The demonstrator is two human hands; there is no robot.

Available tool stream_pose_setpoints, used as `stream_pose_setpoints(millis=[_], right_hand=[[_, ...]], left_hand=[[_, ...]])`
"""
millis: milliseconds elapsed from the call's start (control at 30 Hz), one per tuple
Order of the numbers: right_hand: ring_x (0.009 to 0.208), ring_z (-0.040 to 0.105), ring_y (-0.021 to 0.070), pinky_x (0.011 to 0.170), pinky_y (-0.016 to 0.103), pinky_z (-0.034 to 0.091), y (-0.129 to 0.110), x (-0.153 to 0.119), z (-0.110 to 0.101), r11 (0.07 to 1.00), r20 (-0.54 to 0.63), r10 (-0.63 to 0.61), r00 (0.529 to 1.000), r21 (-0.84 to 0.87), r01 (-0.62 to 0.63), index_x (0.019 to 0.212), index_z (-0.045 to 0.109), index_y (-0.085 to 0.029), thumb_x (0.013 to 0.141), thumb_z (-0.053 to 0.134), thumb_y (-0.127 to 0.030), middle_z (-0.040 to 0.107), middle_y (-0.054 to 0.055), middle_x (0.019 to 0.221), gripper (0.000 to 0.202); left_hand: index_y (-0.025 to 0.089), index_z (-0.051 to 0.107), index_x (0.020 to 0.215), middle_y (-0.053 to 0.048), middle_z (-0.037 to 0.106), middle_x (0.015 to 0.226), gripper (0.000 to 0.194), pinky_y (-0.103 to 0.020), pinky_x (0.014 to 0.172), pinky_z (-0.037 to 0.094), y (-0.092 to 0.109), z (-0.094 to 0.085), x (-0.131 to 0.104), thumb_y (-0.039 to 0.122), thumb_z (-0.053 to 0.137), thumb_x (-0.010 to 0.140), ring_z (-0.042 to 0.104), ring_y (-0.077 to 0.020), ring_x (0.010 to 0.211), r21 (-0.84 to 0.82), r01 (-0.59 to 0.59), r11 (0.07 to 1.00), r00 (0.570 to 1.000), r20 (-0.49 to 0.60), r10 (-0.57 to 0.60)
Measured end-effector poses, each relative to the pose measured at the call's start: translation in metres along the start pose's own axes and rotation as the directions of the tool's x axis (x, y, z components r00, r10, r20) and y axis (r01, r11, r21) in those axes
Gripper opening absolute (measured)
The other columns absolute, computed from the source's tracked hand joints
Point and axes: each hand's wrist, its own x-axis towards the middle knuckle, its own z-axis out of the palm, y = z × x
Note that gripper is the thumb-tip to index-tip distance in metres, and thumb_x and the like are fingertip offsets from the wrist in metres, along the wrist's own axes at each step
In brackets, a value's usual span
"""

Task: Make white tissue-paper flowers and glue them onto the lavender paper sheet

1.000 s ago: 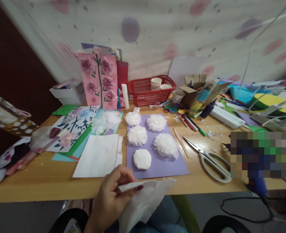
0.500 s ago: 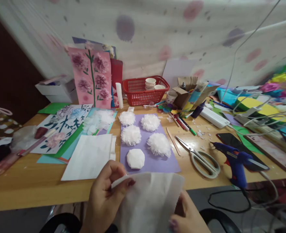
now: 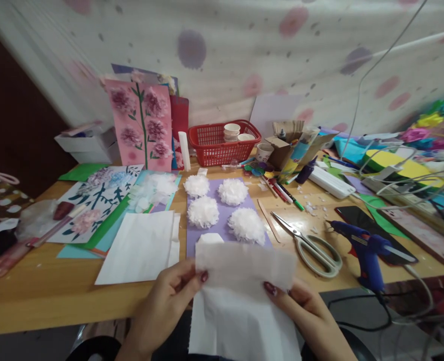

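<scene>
Holds the white sheet point(image 3: 244, 306) flatter and more squarely than in the earlier frame, with the right hand point(image 3: 308, 311) shifted from low on its side to near its upper right corner. Pinches the sheet narrowly at the upper left with the left hand point(image 3: 165, 301), thumb in front and fingers partly hidden behind. Grips the right side just as narrowly with the right hand, thumb likewise in front. Has the sheet in view across the near edge of the table point(image 3: 26, 306), overlapping the near part of the purple card point(image 3: 223, 220) and most of the white octagonal stack point(image 3: 209, 237); cannot tell whether it touches either. Leaves four white paper pompoms point(image 3: 202, 212) in sight on the card. Beside the card, toward the left edge, shows white paper sheets point(image 3: 137, 245); toward the right edge, a thin wooden stick point(image 3: 269, 220), open-handled scissors point(image 3: 317, 250) and a blue glue gun point(image 3: 364, 245). Near the far edge, shows a red basket point(image 3: 222, 153) holding paper cups point(image 3: 232, 131).
</scene>
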Motion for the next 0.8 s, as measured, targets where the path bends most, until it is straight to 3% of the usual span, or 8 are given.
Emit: stream_pose_setpoints(millis=[67,167,300,367,433,567,667,800], right_hand=[[0.077,0.062,0.0169,0.07,0.021,0.049,-0.003,-0.004,0.001,0.998,-0.071,-0.062,0.996,0.012,0.063,0.075,0.081,-0.025,0.07,0.081,-0.05,0.073,0.004,0.082,0.026],[0.057,0.052,0.0121,0.053,0.019,0.042,-0.009,-0.007,0.006,0.996,-0.066,-0.037,0.997,0.081,0.042,0.063,0.077,-0.024,0.068,0.078,-0.045,0.067,0.002,0.067,0.022],[0.051,0.047,0.0102,0.047,0.017,0.037,-0.01,-0.003,0.011,0.987,-0.14,-0.014,0.99,0.156,0.036,0.067,0.076,-0.024,0.071,0.076,-0.04,0.061,0.0,0.06,0.016],[0.051,0.051,0.0099,0.047,0.016,0.04,-0.005,0.0,0.006,0.987,-0.165,-0.093,0.982,0.113,0.112,0.071,0.077,-0.025,0.074,0.074,-0.038,0.065,0.0,0.064,0.014],[0.054,0.057,0.0112,0.048,0.016,0.043,0.0,0.004,-0.003,0.968,-0.115,-0.252,0.961,-0.034,0.25,0.077,0.079,-0.028,0.081,0.07,-0.034,0.07,0.0,0.07,0.011],[0.07,0.07,0.0149,0.059,0.016,0.052,0.005,0.008,-0.016,0.757,0.077,-0.536,0.841,-0.398,0.519,0.091,0.079,-0.032,0.086,0.055,-0.015,0.077,-0.001,0.085,0.03],[0.076,0.072,0.0144,0.064,0.015,0.053,0.005,0.006,-0.011,0.627,0.114,-0.627,0.77,-0.513,0.587,0.09,0.078,-0.031,0.086,0.049,-0.011,0.077,-0.002,0.086,0.035],[0.069,0.07,0.0157,0.064,0.019,0.054,0.007,0.001,0.007,0.659,0.034,-0.632,0.775,-0.503,0.559,0.079,0.077,-0.029,0.087,0.048,-0.017,0.078,0.0,0.088,0.031]], left_hand=[[0.02,0.078,0.085,-0.005,0.076,0.086,0.024,-0.02,0.063,0.052,0.001,0.001,0.001,0.043,0.075,0.08,0.068,-0.0178,0.075,-0.058,0.015,0.998,0.999,0.04,-0.013],[0.022,0.076,0.098,-0.005,0.078,0.093,0.024,-0.02,0.064,0.053,0.006,0.006,0.002,0.037,0.078,0.079,0.069,-0.017,0.074,-0.219,0.014,0.976,0.999,-0.025,-0.02],[0.023,0.066,0.12,-0.008,0.077,0.105,0.041,-0.024,0.071,0.057,0.013,0.021,0.003,0.039,0.074,0.084,0.072,-0.0182,0.082,-0.563,0.025,0.826,0.989,-0.106,-0.102],[0.02,0.067,0.117,-0.009,0.077,0.107,0.042,-0.025,0.076,0.057,0.013,0.029,0.005,0.039,0.077,0.081,0.073,-0.0195,0.091,-0.687,0.008,0.727,0.99,-0.097,-0.102],[0.018,0.069,0.112,-0.01,0.076,0.112,0.041,-0.026,0.081,0.058,0.011,0.037,0.007,0.038,0.08,0.078,0.072,-0.021,0.099,-0.766,-0.021,0.643,0.994,-0.086,-0.07],[0.02,0.07,0.111,-0.01,0.073,0.12,0.037,-0.031,0.09,0.056,0.007,0.057,0.009,0.032,0.081,0.077,0.068,-0.0237,0.111,-0.829,-0.086,0.552,0.993,-0.119,-0.025],[0.02,0.072,0.092,-0.006,0.077,0.101,0.031,-0.026,0.082,0.058,0.005,0.07,0.009,0.03,0.089,0.068,0.072,-0.0209,0.1,-0.842,-0.099,0.53,0.98,-0.174,-0.094],[0.018,0.066,0.068,-0.001,0.075,0.077,0.035,-0.02,0.07,0.057,0.01,0.08,0.011,0.027,0.096,0.051,0.073,-0.018,0.086,-0.838,-0.099,0.537,0.946,-0.247,-0.211]])
